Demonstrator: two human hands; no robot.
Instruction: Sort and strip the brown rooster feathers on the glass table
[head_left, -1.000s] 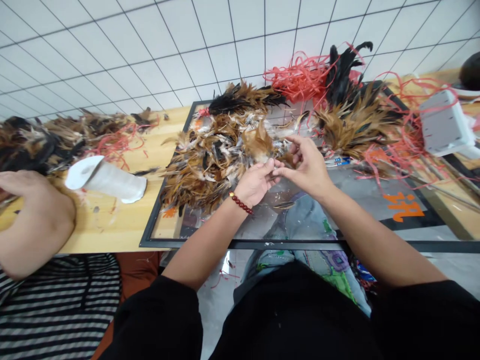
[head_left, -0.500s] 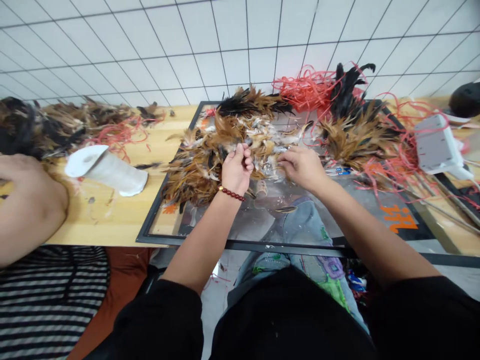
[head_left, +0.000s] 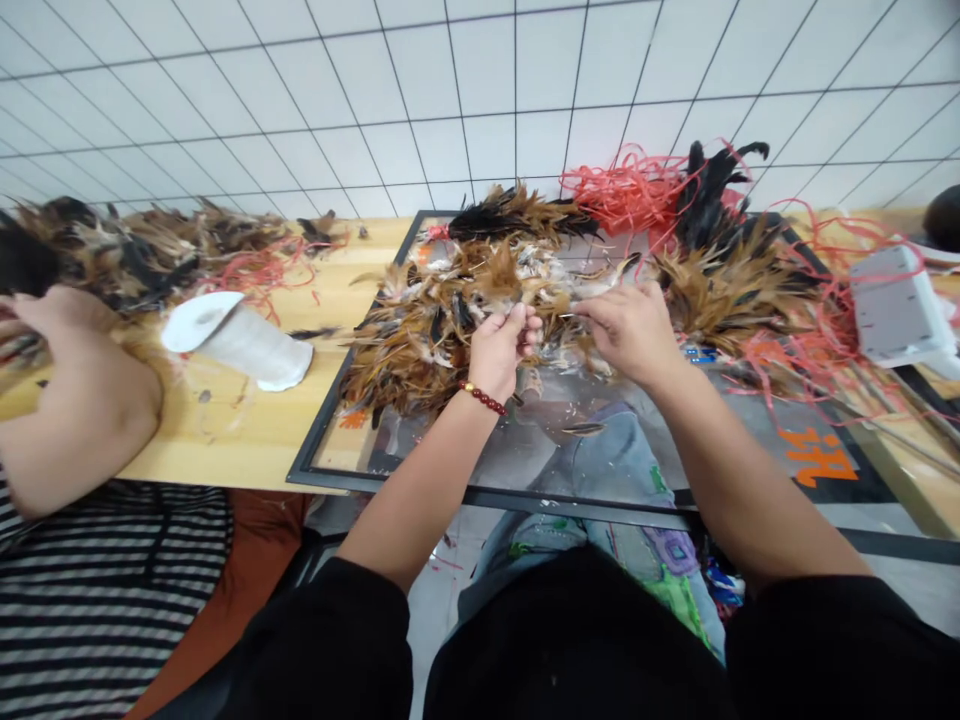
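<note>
My left hand (head_left: 504, 348), with a dark red bead bracelet (head_left: 484, 397) at the wrist, is closed in a pinch. A small bunch of brown feathers (head_left: 501, 272) stands up from its fingertips. To its right, my right hand (head_left: 628, 328) has thumb and forefinger pressed together; what they hold is too small to make out. Beneath and around both hands spreads a loose heap of brown and whitish feathers (head_left: 405, 345). It lies on a glass sheet with a dark frame (head_left: 420, 487).
A white spool (head_left: 251, 340) lies left, near a co-worker's arm (head_left: 97, 400) and more feathers (head_left: 142, 250). Red plastic strips (head_left: 630, 190), a black-and-brown feather bundle (head_left: 739, 285) and a white box-shaped device (head_left: 892, 305) are at the right. A tiled wall (head_left: 480, 80) stands behind.
The view has shifted slightly, moving the scene rightward. My left hand's feather bunch has moved right with it. My right hand has turned, its knuckles higher. The co-worker's hand has come further into view.
</note>
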